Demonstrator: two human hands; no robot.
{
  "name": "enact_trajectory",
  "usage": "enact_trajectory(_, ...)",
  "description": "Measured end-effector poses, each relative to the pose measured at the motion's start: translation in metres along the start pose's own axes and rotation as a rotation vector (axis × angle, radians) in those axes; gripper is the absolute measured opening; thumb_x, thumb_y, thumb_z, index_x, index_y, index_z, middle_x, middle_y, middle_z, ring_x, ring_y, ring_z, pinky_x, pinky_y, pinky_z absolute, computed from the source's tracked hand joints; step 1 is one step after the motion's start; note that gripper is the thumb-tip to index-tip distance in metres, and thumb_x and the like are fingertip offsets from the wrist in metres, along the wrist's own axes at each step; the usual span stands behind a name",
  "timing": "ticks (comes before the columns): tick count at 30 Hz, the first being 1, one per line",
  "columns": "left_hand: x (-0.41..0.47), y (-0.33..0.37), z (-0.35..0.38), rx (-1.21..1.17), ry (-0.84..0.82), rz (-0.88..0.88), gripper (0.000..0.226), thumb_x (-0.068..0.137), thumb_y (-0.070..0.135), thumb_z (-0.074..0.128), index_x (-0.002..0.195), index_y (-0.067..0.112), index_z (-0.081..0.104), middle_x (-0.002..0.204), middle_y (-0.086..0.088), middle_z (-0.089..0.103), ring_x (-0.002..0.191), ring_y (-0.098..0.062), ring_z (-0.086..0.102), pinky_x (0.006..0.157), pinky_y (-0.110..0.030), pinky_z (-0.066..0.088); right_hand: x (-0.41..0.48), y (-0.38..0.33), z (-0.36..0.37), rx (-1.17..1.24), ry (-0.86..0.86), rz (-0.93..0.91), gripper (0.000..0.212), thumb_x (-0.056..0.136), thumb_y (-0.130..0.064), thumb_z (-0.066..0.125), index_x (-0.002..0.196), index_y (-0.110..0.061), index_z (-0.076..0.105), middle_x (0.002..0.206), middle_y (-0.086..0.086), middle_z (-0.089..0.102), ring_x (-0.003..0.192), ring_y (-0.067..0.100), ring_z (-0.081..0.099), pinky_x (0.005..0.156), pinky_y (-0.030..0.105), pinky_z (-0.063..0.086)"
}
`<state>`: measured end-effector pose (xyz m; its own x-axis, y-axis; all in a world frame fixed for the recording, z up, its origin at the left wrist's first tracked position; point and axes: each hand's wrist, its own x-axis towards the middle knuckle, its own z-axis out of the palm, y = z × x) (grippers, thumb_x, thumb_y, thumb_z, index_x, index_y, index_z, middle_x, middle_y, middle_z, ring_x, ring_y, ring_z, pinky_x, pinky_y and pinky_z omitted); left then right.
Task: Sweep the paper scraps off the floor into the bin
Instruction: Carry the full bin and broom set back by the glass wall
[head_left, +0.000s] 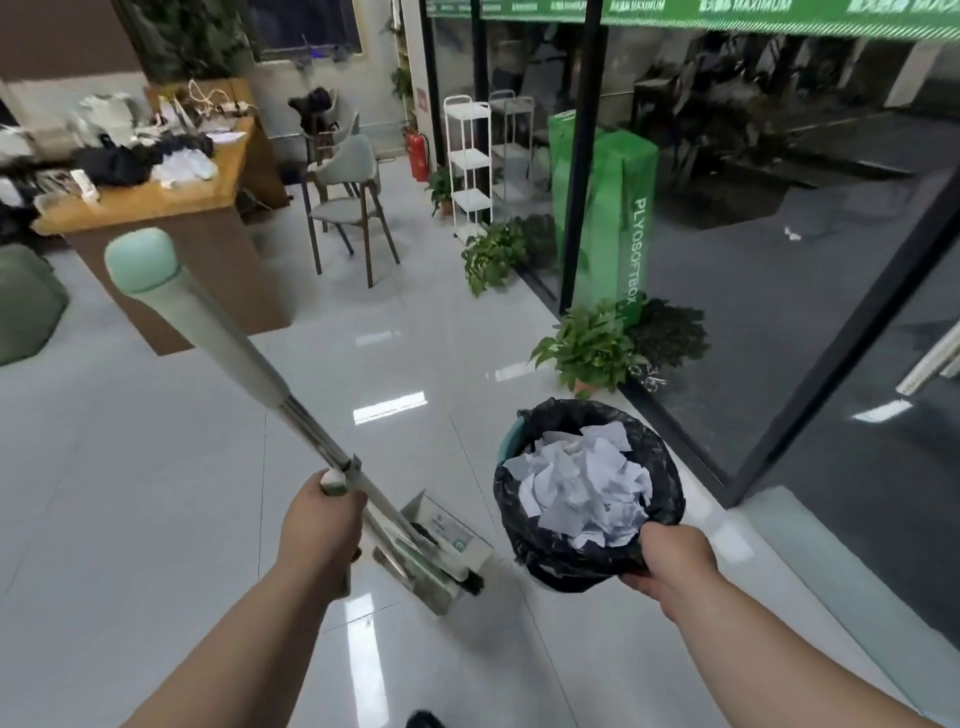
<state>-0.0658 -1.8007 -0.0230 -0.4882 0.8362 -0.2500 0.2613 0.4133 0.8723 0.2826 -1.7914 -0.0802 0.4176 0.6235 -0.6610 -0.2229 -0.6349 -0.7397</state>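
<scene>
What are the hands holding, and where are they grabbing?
The left hand grips the broom and dustpan by their handles, partway down the long pole. The right hand holds the bin by its near rim.

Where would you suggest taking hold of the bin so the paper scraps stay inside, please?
Take the near rim of the bin, coming from the person's side, as the right hand grips it now. The mouth is heaped with paper scraps, so the edge is the free part, and the left hand is busy holding the broom handle.
</scene>
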Motion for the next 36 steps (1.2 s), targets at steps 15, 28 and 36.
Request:
enact_trajectory(15,0.379,0.133,0.095,-0.027,-0.164,-0.022,0.008,0.086,0.029,0.057,0.088,0.022,0.062,0.062,-0.002,0.054,0.053,-0.024,0.047,0.054,-0.035,0.042,0.201,-0.194,0.235,0.132,0.129,0.075,0.024,0.086,0.004,0.053,0.105,-0.001,0.067,0.1,0.024,0.072,0.08,0.042,0.072,0.057,0.041,0.06)
enact_trajectory(28,0.642,0.257,0.238,-0.004,-0.246,-0.038,0.007,0.09,0.017,0.058,0.084,0.018,0.058,0.069,-0.009,0.053,0.058,-0.023,0.044,0.046,-0.027,0.039,0.438,-0.349,0.375,0.164,0.173,0.139,0.022,0.089,0.005,0.051,0.108,0.003,0.064,0.091,0.024,0.068,0.066,0.036,0.067,0.054,0.04,0.059)
enact_trajectory(36,0.783,0.358,0.323,0.041,-0.195,-0.078,0.004,0.091,0.012,0.059,0.093,0.009,0.06,0.068,-0.008,0.051,0.055,-0.022,0.042,0.048,-0.028,0.039,0.571,-0.496,0.43,0.09,0.125,0.146,0.02,0.092,0.0,0.053,0.108,-0.006,0.064,0.088,0.019,0.068,0.069,0.034,0.066,0.053,0.038,0.057)
